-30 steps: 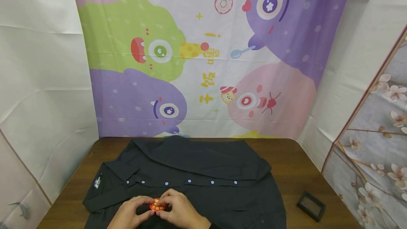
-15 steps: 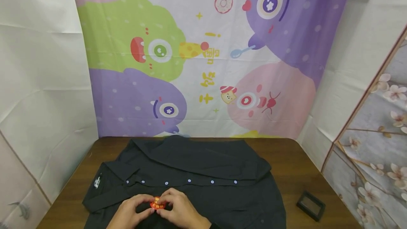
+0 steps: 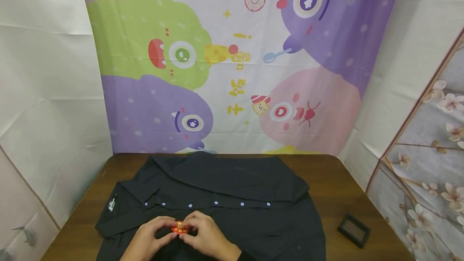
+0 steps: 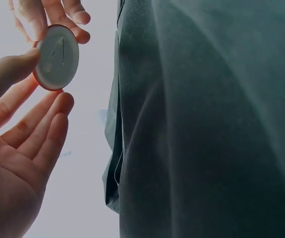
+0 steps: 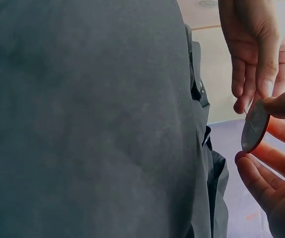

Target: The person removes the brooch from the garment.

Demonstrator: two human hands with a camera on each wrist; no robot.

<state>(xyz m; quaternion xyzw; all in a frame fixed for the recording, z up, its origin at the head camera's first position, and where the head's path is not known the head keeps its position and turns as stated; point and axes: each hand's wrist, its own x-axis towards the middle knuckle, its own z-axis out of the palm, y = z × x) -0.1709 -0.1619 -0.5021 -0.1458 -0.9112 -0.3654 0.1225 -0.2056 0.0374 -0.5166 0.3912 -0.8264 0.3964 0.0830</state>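
Note:
A round red pin badge (image 3: 180, 227) with yellow print sits between both hands, above a black shirt (image 3: 246, 228) spread on the table. The left hand (image 3: 150, 237) pinches the badge's left side between thumb and fingers. At its right side, the right hand (image 3: 206, 235) pinches it too. In the left wrist view the badge's silver back (image 4: 58, 59) faces the camera, with a thin pin needle (image 4: 63, 52) on it. The needle's end sticks out past the rim in the right wrist view, beside the left hand's fingers (image 5: 266, 69).
Pale buttons (image 3: 216, 203) run in a row along the shirt. A small black rectangular frame (image 3: 354, 230) lies on the brown table (image 3: 333, 180) at right. A cartoon-printed cloth (image 3: 232, 71) hangs behind the table's far edge.
The head view has tilted slightly, so the whole scene sits a little higher. Both hands keep their hold on the badge with barely any movement.

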